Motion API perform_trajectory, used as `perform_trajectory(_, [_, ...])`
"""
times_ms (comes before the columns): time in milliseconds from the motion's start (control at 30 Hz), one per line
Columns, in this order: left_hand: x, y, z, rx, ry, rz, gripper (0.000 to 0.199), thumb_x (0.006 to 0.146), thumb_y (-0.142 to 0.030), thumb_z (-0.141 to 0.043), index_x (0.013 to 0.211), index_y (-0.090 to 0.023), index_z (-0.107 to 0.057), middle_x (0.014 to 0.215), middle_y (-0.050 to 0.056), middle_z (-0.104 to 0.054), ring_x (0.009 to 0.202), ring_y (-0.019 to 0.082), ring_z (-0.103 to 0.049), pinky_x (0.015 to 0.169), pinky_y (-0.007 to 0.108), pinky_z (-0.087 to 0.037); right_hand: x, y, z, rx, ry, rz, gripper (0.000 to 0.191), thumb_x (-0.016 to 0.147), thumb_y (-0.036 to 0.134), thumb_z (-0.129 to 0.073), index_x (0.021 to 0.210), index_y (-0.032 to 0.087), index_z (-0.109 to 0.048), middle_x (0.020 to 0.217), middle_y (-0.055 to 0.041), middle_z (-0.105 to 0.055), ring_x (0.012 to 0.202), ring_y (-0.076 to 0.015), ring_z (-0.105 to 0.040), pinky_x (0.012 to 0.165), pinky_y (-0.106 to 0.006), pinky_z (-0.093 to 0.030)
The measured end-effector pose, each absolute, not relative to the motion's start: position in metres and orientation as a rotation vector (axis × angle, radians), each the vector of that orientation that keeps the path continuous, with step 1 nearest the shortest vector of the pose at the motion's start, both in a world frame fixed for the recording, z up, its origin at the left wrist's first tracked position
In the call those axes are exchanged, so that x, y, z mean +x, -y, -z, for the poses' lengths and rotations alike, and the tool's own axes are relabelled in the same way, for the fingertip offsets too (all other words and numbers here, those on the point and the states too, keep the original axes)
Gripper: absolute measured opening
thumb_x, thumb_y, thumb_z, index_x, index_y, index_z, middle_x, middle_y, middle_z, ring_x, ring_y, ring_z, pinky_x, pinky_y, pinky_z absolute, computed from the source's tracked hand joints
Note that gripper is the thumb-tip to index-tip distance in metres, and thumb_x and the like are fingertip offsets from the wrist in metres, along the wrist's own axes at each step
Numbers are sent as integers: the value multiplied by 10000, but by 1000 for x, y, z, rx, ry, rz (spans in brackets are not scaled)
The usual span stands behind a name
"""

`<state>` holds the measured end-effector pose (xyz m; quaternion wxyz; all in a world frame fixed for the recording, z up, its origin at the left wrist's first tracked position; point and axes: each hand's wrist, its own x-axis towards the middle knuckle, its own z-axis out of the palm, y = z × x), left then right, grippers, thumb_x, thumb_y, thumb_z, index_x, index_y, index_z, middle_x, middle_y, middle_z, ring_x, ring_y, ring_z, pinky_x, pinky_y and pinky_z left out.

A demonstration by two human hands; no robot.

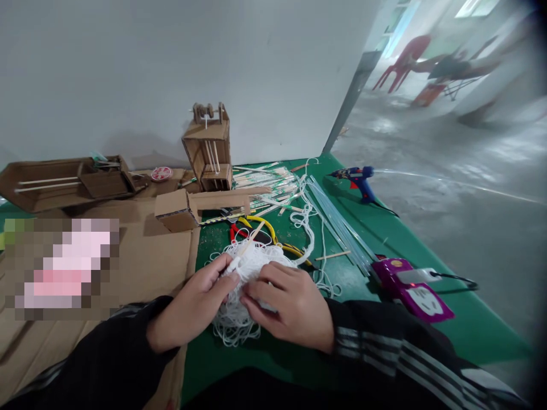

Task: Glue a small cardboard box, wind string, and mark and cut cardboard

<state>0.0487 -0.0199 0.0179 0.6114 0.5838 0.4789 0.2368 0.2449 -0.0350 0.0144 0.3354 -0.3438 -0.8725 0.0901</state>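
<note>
A tangled heap of white string (pixel 239 333) lies on the green table in front of me. My left hand (pixel 200 296) pinches a thin wooden stick (pixel 253 238) with white string wound round its lower end. The stick points up and to the right above the heap. My right hand (pixel 290 302) is bent over the right side of the heap, its thumb and fingers closed on the string. Its fingertips are partly hidden among the strands. Behind the heap, partly covered by it, lie yellow-handled pliers (pixel 270 225) and a red-handled tool (pixel 233 232).
Cardboard sheets (pixel 149 256) cover the left side. Beyond stand a cardboard tower (pixel 207 134), a small cardboard box (pixel 175 210) and a long cardboard box (pixel 43 196). To the right are clear glue sticks (pixel 337 222), a blue glue gun (pixel 361 179) and a purple power strip (pixel 399 273) near the edge.
</note>
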Motion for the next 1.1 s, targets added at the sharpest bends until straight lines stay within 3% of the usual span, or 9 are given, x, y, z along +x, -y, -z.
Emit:
perform_trajectory(100, [47, 19, -15, 1326, -1124, -511, 264, 922, -468, -479, 972, -213, -522, 660, -59, -395, 566, 110, -364, 498, 218, -315, 242, 32, -9, -983, 2267, -237, 226, 929, 248, -513, 761, 171, -644, 709, -40, -604, 662, -156, -523, 612, -280, -419])
perform_trajectory(267, [46, 20, -16, 1343, -1160, -481, 336, 928, -485, -459, 1095, -199, -517, 658, -57, -409, 567, 113, -375, 502, 224, -319, 242, 32, -6, -1038, 2207, -311, 139, 898, 241, -564, 810, 156, -630, 708, -19, -594, 644, -135, -531, 596, -254, -411])
perform_trajectory(433, [46, 20, -17, 1376, -1174, -484, 291, 934, -475, -449, 1012, -205, -523, 665, -51, -425, 582, 114, -395, 507, 220, -331, 243, 32, -4, -985, 2298, -263, 123, 922, 207, -522, 943, 191, -642, 725, -5, -575, 643, -130, -517, 584, -250, -380])
perform_trajectory(667, [46, 22, -16, 1413, -1224, -495, 274, 940, -476, -430, 906, -212, -494, 649, -55, -420, 576, 112, -398, 506, 215, -341, 244, 28, -2, -1002, 2364, -163, 175, 933, 285, -517, 835, 186, -624, 735, -20, -576, 657, -149, -508, 589, -280, -372])
perform_trajectory(833, [47, 20, -16, 1417, -1218, -497, 266, 944, -467, -424, 903, -212, -490, 637, -62, -402, 549, 105, -373, 481, 207, -311, 245, 26, 3, -1026, 2400, -180, 183, 940, 303, -523, 1043, 192, -625, 805, -23, -608, 705, -157, -536, 605, -280, -372])
perform_trajectory(1100, [47, 21, -13, 1572, -1336, -537, 287, 947, -449, -414, 984, -206, -561, 643, -43, -443, 572, 134, -417, 547, 256, -371, 244, 25, 0, -1082, 2570, -151, 195, 917, 374, -526, 843, 208, -597, 807, -14, -580, 686, -155, -519, 560, -305, -293])
